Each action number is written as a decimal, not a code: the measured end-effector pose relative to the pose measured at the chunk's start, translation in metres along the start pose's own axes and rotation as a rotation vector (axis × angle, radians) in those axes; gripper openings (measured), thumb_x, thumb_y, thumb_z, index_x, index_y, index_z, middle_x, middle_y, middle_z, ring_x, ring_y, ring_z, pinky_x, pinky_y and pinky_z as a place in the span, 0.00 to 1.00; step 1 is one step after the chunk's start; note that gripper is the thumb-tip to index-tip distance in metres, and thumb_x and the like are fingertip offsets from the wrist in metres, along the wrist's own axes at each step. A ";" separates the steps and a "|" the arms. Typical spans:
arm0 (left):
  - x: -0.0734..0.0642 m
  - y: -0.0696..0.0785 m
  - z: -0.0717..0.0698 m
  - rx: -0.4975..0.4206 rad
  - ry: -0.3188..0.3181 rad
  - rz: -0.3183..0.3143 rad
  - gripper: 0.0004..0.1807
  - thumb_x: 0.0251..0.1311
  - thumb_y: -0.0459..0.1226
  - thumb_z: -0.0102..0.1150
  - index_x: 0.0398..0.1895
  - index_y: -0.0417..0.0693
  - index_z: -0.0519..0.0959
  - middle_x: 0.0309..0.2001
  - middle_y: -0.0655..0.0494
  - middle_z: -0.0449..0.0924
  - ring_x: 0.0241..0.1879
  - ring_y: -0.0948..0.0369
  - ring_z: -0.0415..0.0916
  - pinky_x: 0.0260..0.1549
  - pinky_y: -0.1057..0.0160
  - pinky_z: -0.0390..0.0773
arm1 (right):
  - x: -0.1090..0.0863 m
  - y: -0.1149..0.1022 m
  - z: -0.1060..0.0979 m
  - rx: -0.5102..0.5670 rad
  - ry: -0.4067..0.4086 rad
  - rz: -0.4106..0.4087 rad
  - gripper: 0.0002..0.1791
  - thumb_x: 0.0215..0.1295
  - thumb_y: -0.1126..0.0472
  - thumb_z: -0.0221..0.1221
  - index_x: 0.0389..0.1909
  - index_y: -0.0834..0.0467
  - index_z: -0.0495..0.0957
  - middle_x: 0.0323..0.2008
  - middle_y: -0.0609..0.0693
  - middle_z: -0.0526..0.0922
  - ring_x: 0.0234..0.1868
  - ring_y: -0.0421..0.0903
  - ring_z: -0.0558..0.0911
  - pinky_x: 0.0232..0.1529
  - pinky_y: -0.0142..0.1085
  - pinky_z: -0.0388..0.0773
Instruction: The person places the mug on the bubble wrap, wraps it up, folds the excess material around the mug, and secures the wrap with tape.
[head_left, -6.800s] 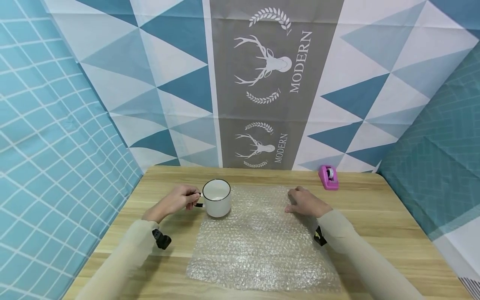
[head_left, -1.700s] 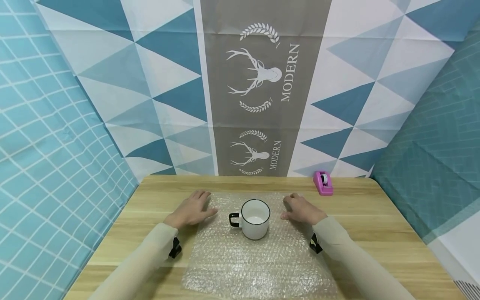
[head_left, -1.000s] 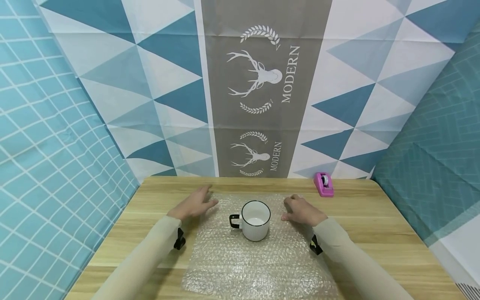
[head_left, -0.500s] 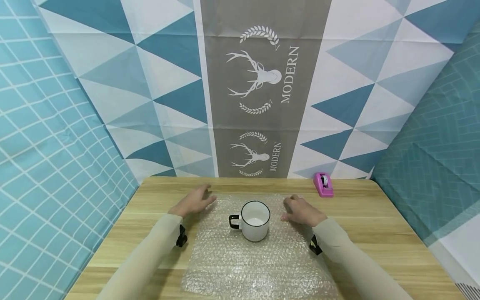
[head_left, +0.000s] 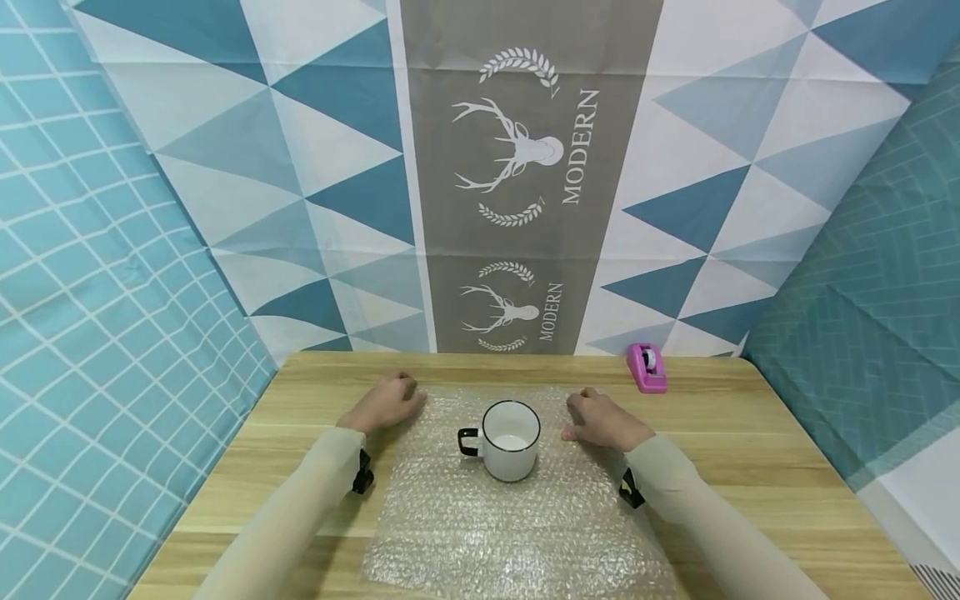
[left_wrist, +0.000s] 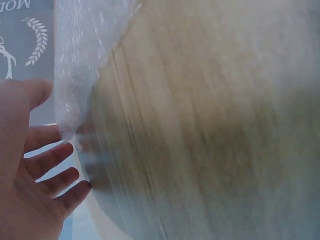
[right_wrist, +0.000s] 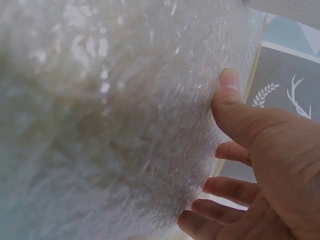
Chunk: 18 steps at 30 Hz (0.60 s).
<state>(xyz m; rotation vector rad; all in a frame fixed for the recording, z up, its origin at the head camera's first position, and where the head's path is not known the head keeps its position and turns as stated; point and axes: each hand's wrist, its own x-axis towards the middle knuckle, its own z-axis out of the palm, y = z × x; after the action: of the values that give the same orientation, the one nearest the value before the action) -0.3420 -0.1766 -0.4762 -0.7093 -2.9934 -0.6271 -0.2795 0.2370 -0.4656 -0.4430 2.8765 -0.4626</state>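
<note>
A white enamel mug (head_left: 510,442) with a black rim and black handle stands upright on a sheet of bubble wrap (head_left: 495,533), its handle towards the left. My left hand (head_left: 386,403) is at the sheet's far left corner. In the left wrist view, the fingertips (left_wrist: 64,150) meet that corner from below or behind, while the thumb stands apart from it. At the far right corner, my right hand (head_left: 602,420) rests on the wrap. Its thumb (right_wrist: 229,90) lies on the plastic in the right wrist view, and the other fingertips touch down near the edge.
A pink tape dispenser (head_left: 648,367) stands at the back right of the wooden table (head_left: 757,467), beyond the right hand. Patterned cloth (head_left: 345,167) hangs behind the table, with blue tiled cloth (head_left: 97,275) on the left and teal cloth on the right.
The left hand earlier held the mug by its handle; the mug now stands further right and nearer, released. That hand has moved to the far left corner, its fingers lately drawn in. The right hand stayed.
</note>
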 end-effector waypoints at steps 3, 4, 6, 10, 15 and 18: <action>-0.001 0.001 0.002 0.010 0.016 0.022 0.24 0.75 0.43 0.54 0.59 0.28 0.78 0.61 0.31 0.75 0.62 0.36 0.73 0.64 0.37 0.73 | 0.001 0.000 0.000 -0.002 -0.001 0.002 0.37 0.65 0.47 0.68 0.67 0.67 0.71 0.66 0.74 0.69 0.66 0.71 0.73 0.67 0.62 0.73; -0.001 0.001 0.001 0.007 0.020 0.023 0.24 0.75 0.43 0.55 0.59 0.28 0.77 0.61 0.31 0.75 0.63 0.36 0.73 0.65 0.36 0.73 | 0.001 0.001 0.001 -0.004 0.000 0.002 0.38 0.65 0.47 0.68 0.67 0.67 0.71 0.66 0.74 0.69 0.66 0.71 0.73 0.67 0.62 0.73; 0.000 0.003 0.001 -0.007 0.024 0.021 0.24 0.74 0.43 0.56 0.60 0.29 0.77 0.61 0.31 0.75 0.62 0.37 0.73 0.64 0.37 0.74 | 0.001 0.001 0.001 -0.003 0.000 0.002 0.38 0.65 0.47 0.68 0.67 0.66 0.71 0.66 0.74 0.69 0.66 0.71 0.73 0.67 0.62 0.73; 0.000 0.006 -0.002 -0.033 0.037 0.016 0.25 0.74 0.43 0.57 0.62 0.31 0.75 0.61 0.32 0.76 0.59 0.38 0.76 0.61 0.38 0.77 | 0.002 0.003 0.002 -0.009 0.010 -0.009 0.37 0.65 0.47 0.69 0.67 0.67 0.72 0.65 0.74 0.70 0.64 0.71 0.74 0.66 0.62 0.74; -0.003 0.010 -0.005 -0.049 0.060 0.024 0.25 0.74 0.43 0.58 0.63 0.32 0.75 0.59 0.35 0.78 0.54 0.43 0.79 0.57 0.42 0.81 | 0.001 0.002 0.003 -0.011 0.014 -0.013 0.37 0.65 0.47 0.69 0.66 0.67 0.72 0.64 0.74 0.70 0.64 0.71 0.75 0.66 0.62 0.74; -0.003 0.014 -0.006 -0.077 0.067 0.037 0.24 0.74 0.42 0.57 0.63 0.31 0.75 0.58 0.35 0.79 0.52 0.44 0.81 0.55 0.43 0.82 | 0.001 0.001 0.002 -0.010 0.013 -0.011 0.37 0.65 0.47 0.69 0.66 0.66 0.72 0.64 0.74 0.70 0.64 0.71 0.74 0.65 0.63 0.74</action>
<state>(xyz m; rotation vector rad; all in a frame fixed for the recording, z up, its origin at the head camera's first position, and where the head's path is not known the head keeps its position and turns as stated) -0.3339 -0.1691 -0.4656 -0.7297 -2.9021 -0.7527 -0.2801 0.2374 -0.4685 -0.4600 2.8914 -0.4546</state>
